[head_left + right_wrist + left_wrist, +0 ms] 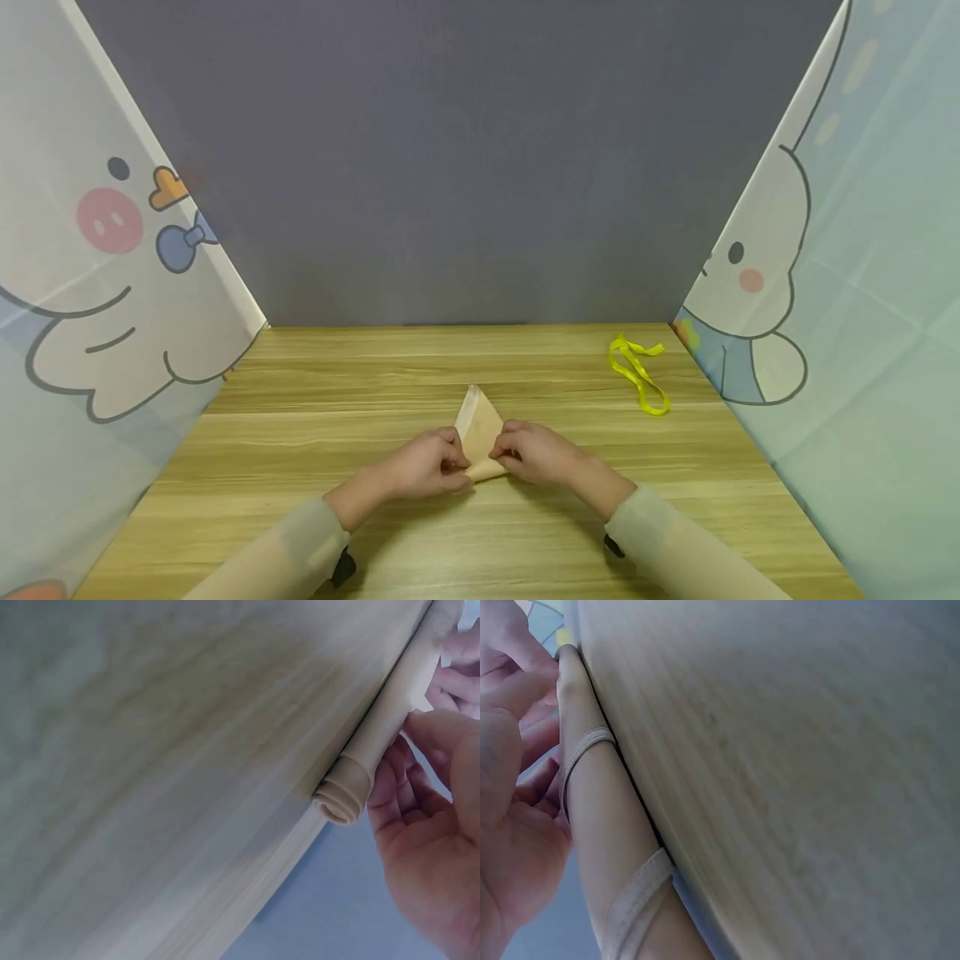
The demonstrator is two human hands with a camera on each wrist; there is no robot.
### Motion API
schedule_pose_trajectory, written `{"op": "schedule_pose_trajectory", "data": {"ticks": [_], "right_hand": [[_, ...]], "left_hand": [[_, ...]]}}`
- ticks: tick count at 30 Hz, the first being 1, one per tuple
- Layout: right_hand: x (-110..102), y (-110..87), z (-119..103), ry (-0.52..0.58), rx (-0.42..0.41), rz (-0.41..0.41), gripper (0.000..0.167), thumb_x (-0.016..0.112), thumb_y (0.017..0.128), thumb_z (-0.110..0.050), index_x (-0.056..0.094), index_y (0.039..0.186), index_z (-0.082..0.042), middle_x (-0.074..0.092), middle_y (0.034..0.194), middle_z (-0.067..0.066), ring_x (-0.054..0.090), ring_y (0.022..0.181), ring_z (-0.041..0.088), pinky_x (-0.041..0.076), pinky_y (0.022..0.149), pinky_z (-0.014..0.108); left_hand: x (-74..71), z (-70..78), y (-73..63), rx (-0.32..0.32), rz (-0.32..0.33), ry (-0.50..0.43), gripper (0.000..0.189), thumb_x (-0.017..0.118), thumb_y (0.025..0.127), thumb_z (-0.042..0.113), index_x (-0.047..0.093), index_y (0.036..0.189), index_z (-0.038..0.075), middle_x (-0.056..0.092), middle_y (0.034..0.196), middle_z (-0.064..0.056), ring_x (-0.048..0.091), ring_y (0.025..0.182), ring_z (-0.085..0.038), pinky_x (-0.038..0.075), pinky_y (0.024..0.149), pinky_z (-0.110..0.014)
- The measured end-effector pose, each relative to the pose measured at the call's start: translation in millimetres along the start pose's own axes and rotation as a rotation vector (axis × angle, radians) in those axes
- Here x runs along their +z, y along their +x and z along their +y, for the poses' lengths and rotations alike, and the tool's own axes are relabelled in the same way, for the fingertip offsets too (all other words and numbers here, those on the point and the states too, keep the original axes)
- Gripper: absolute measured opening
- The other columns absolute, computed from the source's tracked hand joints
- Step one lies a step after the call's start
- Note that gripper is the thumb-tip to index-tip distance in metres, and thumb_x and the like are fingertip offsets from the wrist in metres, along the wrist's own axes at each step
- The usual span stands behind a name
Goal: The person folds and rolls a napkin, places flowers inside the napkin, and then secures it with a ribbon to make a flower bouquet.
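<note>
A beige cloth-like piece (480, 429) lies on the table, its far part a flat triangle pointing away and its near edge rolled up. The left hand (427, 462) pinches the rolled edge from the left, thumb on the near side. From the right, the right hand (536, 452) grips the other end of the roll between thumb and curled fingers. In the left wrist view the roll (611, 802) shows narrow bands with stitching wound round it. Several spiralled layers show at the roll's end (341, 796) in the right wrist view.
A yellow ribbon (637, 375) lies loosely looped at the table's far right. The wood-grain table (337, 367) meets a dark grey panel (465, 167) at the back. Cartoon-printed curtains (180, 333) hang along both sides.
</note>
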State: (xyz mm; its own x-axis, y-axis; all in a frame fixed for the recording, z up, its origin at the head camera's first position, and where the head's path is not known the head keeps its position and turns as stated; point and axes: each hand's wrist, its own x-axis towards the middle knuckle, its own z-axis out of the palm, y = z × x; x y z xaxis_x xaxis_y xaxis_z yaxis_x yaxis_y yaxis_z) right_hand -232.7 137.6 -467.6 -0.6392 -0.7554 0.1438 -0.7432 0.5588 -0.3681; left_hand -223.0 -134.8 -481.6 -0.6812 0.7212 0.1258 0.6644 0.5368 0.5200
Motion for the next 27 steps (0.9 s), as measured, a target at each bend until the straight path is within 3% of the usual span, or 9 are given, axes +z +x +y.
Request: {"op": "schedule_pose_trajectory", "data": {"ticks": [6,10,20,23,27], "right_hand": [[-2.1,-3.6,3.8,0.106,0.065,-0.064,0.017,0.079,0.101,-0.014,0.083,0.117,-0.011,0.065,0.103,-0.005,0.053,0.083,0.001,0.05,0.074,0.018],[-1.5,-5.4,7.2,0.144,0.063,-0.085,0.024,0.083,0.098,-0.014,0.082,0.122,-0.011,0.064,0.106,-0.004,0.052,0.085,0.0,0.049,0.075,0.017],[0.0,-3.3,10.3,0.079,0.05,-0.051,0.021,0.075,0.106,-0.018,0.083,0.125,-0.012,0.073,0.109,-0.004,0.059,0.093,0.003,0.055,0.083,0.023],[0.4,-1.7,9.4,0.043,0.053,-0.045,0.02,0.072,0.107,-0.014,0.083,0.124,-0.012,0.075,0.111,-0.003,0.065,0.101,0.008,0.058,0.09,0.029],[0.7,0.1,6.9,0.029,0.071,-0.035,0.021,0.07,0.107,-0.007,0.08,0.125,-0.012,0.076,0.111,0.0,0.069,0.107,0.018,0.06,0.094,0.036]], "left_hand": [[1.4,-0.1,-1.4,-0.01,-0.011,-0.005,0.016,0.085,0.099,0.022,0.086,0.106,0.008,0.062,0.093,0.005,0.049,0.083,0.0,0.046,0.071,-0.016],[2.9,-1.5,-2.2,-0.017,0.006,-0.016,0.015,0.083,0.1,0.02,0.087,0.107,0.008,0.066,0.096,0.005,0.052,0.084,0.0,0.048,0.072,-0.016],[2.7,-4.8,-4.3,-0.053,0.068,-0.071,0.014,0.076,0.105,0.016,0.086,0.109,0.007,0.076,0.1,0.002,0.06,0.087,0.001,0.053,0.076,-0.022],[2.9,-5.9,-3.6,-0.065,0.076,-0.077,0.014,0.074,0.106,0.015,0.084,0.112,0.007,0.078,0.102,0.0,0.063,0.089,0.0,0.055,0.077,-0.023],[3.9,-8.8,-2.4,-0.116,0.073,-0.159,0.016,0.072,0.108,0.014,0.076,0.122,0.009,0.077,0.1,0.001,0.063,0.085,0.0,0.054,0.075,-0.023]]}}
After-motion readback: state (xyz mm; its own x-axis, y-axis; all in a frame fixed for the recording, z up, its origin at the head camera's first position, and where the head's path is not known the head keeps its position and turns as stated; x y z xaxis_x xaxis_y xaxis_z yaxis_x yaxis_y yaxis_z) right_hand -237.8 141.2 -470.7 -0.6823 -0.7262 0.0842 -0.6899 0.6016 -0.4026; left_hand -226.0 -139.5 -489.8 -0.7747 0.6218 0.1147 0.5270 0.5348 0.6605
